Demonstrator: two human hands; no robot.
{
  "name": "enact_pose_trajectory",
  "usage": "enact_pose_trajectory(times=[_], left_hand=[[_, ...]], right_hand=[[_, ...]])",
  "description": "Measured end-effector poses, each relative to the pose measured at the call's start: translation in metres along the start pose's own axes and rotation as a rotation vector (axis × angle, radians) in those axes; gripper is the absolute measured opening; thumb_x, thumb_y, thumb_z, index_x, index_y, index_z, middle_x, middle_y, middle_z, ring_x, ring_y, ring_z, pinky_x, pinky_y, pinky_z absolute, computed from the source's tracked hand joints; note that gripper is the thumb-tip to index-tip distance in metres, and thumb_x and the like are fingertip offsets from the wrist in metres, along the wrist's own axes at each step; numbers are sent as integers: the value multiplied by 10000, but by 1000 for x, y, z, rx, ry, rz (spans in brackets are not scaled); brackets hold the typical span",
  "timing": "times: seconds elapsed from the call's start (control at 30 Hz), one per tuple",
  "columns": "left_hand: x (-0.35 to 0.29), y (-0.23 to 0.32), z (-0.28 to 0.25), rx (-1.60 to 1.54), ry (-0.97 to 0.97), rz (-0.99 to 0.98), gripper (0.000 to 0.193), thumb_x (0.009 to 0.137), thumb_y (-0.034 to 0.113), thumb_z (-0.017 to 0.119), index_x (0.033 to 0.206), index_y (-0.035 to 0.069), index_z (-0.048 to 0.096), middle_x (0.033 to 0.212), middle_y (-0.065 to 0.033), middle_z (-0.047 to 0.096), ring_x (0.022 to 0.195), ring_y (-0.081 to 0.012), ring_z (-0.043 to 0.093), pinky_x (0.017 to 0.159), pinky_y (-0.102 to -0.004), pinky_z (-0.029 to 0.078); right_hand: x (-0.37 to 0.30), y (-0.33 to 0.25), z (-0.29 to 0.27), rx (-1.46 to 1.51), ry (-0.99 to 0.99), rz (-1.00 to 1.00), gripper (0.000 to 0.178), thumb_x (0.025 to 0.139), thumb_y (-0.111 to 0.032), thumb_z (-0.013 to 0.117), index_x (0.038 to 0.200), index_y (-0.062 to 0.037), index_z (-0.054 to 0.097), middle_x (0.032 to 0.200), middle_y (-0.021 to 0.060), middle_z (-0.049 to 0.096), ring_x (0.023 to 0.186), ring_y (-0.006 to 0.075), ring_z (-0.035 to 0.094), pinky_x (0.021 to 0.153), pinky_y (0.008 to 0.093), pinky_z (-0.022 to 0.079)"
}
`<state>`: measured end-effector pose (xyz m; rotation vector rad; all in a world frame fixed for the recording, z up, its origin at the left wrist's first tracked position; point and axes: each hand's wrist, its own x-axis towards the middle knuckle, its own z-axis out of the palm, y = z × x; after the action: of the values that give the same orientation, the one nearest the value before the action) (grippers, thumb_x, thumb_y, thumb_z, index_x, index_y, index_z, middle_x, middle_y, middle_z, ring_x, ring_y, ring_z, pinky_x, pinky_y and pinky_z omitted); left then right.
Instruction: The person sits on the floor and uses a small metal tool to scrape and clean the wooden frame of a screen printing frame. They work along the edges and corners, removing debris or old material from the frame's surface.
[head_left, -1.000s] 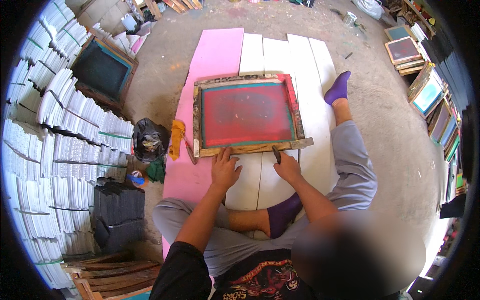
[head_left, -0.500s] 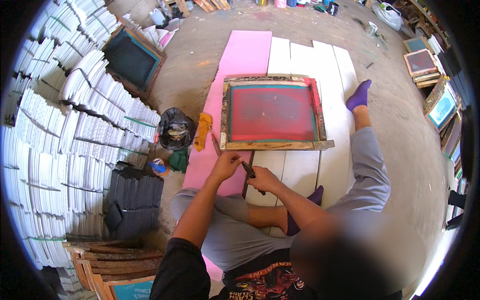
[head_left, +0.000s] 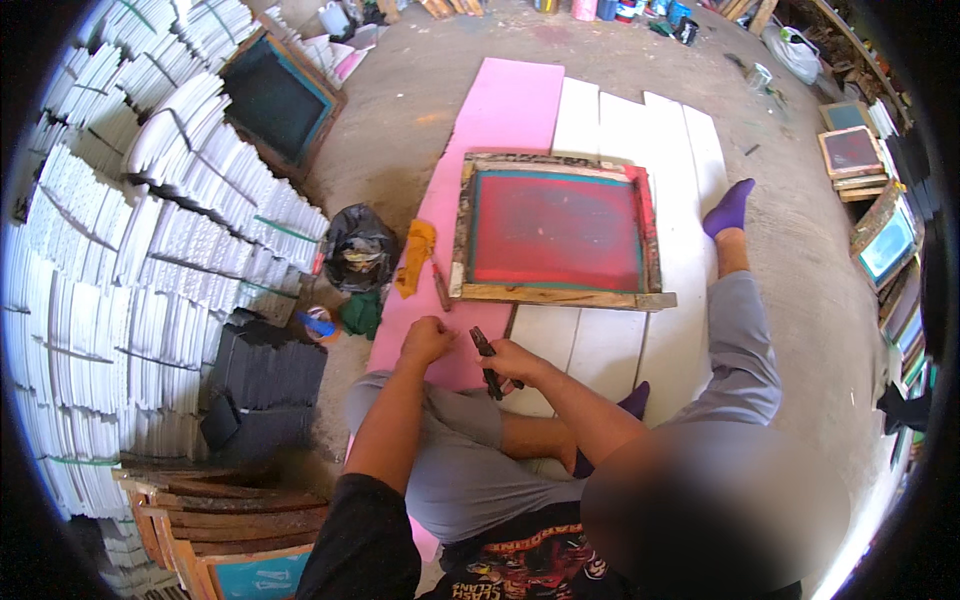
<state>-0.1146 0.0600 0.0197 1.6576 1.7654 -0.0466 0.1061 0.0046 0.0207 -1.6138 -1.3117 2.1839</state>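
Note:
My right hand (head_left: 517, 363) is closed round the handles of dark pliers (head_left: 483, 343), whose jaws point up and away from me. To their left, apart from the jaws, my left hand (head_left: 428, 341) is held over the pink board with its fingers pinched together. Anything between those fingers is too small to make out. Beyond both hands lies a wooden-framed printing screen (head_left: 555, 230) with red mesh and a teal border. Near its left corner rest a thin red-handled tool (head_left: 440, 284) and a mustard-yellow cloth (head_left: 415, 258).
I sit on a pink board (head_left: 505, 110) and white planks (head_left: 625, 135). At left are a black bag (head_left: 358, 250), a tape roll (head_left: 318, 324) and tall stacks of white sheets (head_left: 90, 320). More framed screens (head_left: 275, 100) lean at both sides. My purple-socked foot (head_left: 730, 207) is stretched out right.
My left hand has parted from the pliers' jaws and moved slightly left and down. The pliers have shifted left and tilted in my right hand. The whole view has shifted a little.

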Motion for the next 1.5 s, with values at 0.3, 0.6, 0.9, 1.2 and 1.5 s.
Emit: enact_pose_trajectory(times=[0.3,0.6,0.9,1.2,1.5], left_hand=[[-16,57,0,225,40,45,418,849,493,791,929,83,776,967,-155,770,959,-334,744,822,-480,581],[-11,121,54,239,373,653,262,822,288,816,976,92,734,1311,-121,630,1332,-342,514,1072,-482,447],[-7,128,77,262,343,698,301,815,282,826,1044,109,735,1458,-149,543,1419,-390,431,1164,-559,355],[-9,125,79,240,340,671,281,815,288,829,1012,100,757,1484,-120,508,1450,-347,401,1172,-535,346],[-8,125,85,222,324,642,284,817,298,831,1034,125,773,1516,-129,502,1486,-372,375,1199,-546,313]], right_hand=[[-90,42,-68,439,146,12,426,1018,-423,648,1270,-90,565,982,132,712,754,249,730,544,410,580],[-110,66,-112,47,587,48,336,995,-268,641,1170,6,556,875,133,661,643,255,698,440,402,595],[-113,44,-128,-209,642,117,346,921,-158,593,1105,136,596,956,327,713,689,419,747,553,475,628],[-108,30,-136,-385,611,235,303,850,-152,573,950,105,697,915,341,721,839,421,762,777,502,625],[-103,14,-158,-438,534,306,283,845,-142,536,870,64,729,840,301,736,648,365,757,651,439,635]])
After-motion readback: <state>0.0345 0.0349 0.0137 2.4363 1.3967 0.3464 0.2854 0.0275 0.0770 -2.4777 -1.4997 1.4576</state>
